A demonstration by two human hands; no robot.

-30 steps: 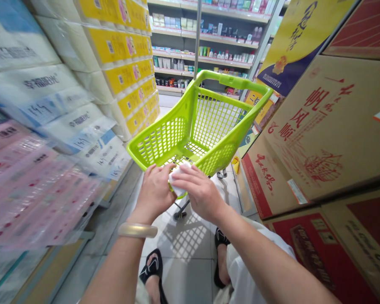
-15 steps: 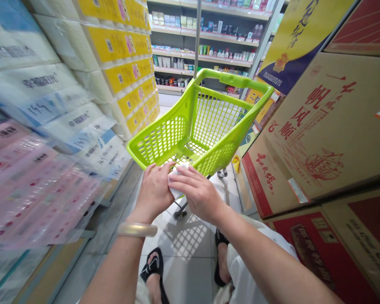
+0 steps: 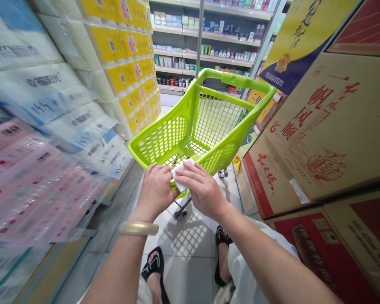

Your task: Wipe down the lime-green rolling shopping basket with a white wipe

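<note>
A lime-green plastic shopping cart (image 3: 177,131) stands in a narrow shop aisle right in front of me, its basket holding nothing that I can see. My left hand (image 3: 155,190) is closed round the cart's near handle, a pale bangle on that wrist. My right hand (image 3: 201,188) presses a small white folded paper or cloth (image 3: 180,177) against the same handle, fingers curled over it. Both hands touch each other at the handle.
Stacked packs of tissue paper (image 3: 44,126) in white, pink and yellow (image 3: 129,71) line the left side. Large brown and red cartons (image 3: 329,126) crowd the right. Shelves of small bottles (image 3: 221,46) cross the aisle's far end. A pale tiled floor (image 3: 186,253) shows below.
The cart and my hands have shifted slightly forward and right. My right hand has slid the white piece a little along the handle.
</note>
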